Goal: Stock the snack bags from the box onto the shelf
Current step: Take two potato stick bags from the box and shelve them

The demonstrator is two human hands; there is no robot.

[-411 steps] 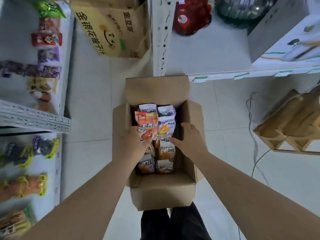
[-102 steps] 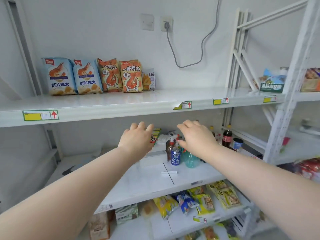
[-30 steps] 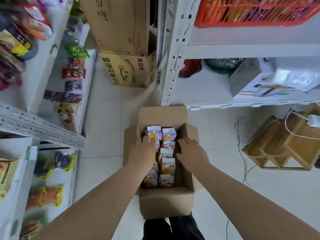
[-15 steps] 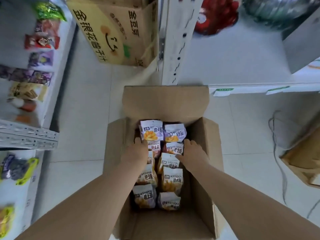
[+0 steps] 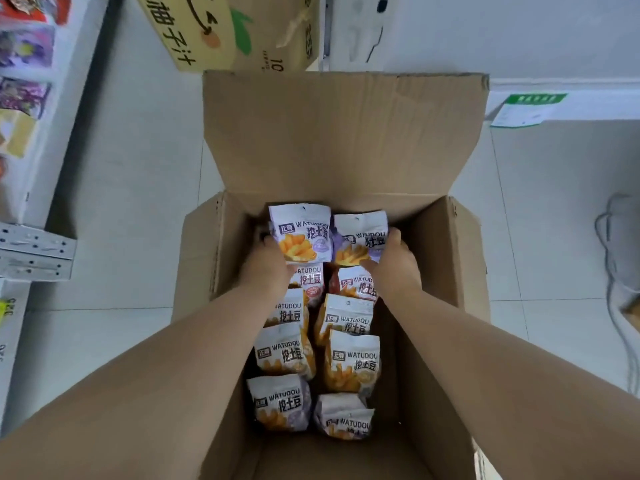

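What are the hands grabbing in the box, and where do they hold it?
The left hand grips the far left snack bag by its left edge; the right hand grips the far right snack bag by its right edge.

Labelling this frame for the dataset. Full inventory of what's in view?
snack bags: ten visible, white and purple with orange print, two columns inside the box
cardboard box: one, brown, open on the floor, centre
printed carton: one, yellow, beyond the box, top of view
shelf goods: several, mixed colours, blurred, shelf at left
shelf unit: one, white, upper right, green price label on its edge
cable: grey, on the floor, right edge
left hand: gripping the far-left bag
right hand: gripping the far-right bag
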